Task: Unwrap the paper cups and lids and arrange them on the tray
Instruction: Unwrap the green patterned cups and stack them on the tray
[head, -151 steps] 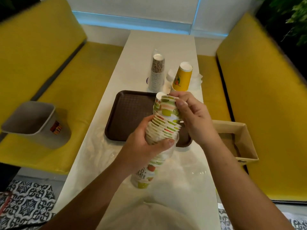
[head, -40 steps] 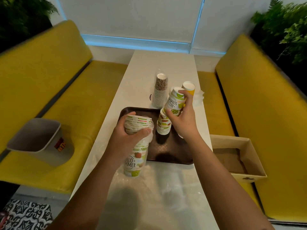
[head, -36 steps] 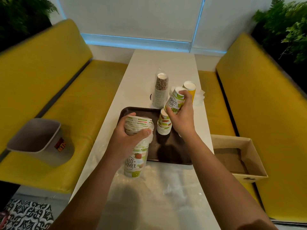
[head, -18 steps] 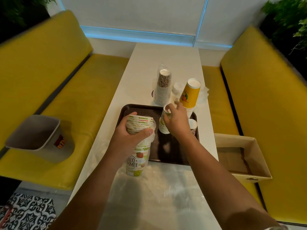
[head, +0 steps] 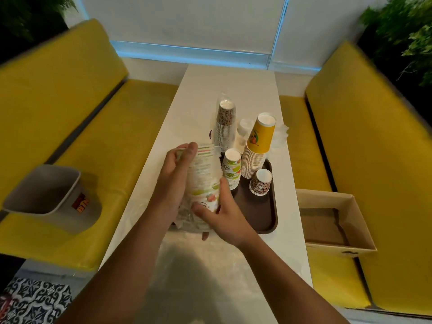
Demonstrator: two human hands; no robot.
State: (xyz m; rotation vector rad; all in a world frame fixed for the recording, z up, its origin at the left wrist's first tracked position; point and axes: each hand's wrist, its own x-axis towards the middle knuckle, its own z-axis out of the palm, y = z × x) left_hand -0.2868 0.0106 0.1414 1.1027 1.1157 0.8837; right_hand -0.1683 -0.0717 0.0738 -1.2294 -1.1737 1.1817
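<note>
The tray (head: 265, 220) holds 3 piles: fruit cups (head: 232, 170), yellow cups (head: 257, 148), leopard cups (head: 260, 184). At its 9 o'clock edge, left hand (head: 174, 175) and right hand (head: 223, 217) curl round a part-wrapped stack (head: 205, 178), top and base. Beyond at 12, a wrapped stack (head: 225, 126) and lids (head: 243, 134) wait.

Both forearms were seen bare along their whole visible length. The left hand (head: 175, 181) and the right hand (head: 224, 218) were likewise uncovered, the left's outline being softened by blur.

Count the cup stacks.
5: held stack in left hand and right hand; fruit-print stack, yellow stack, leopard stack on the tray; wrapped stack on the table behind. Others may be hidden.
</note>
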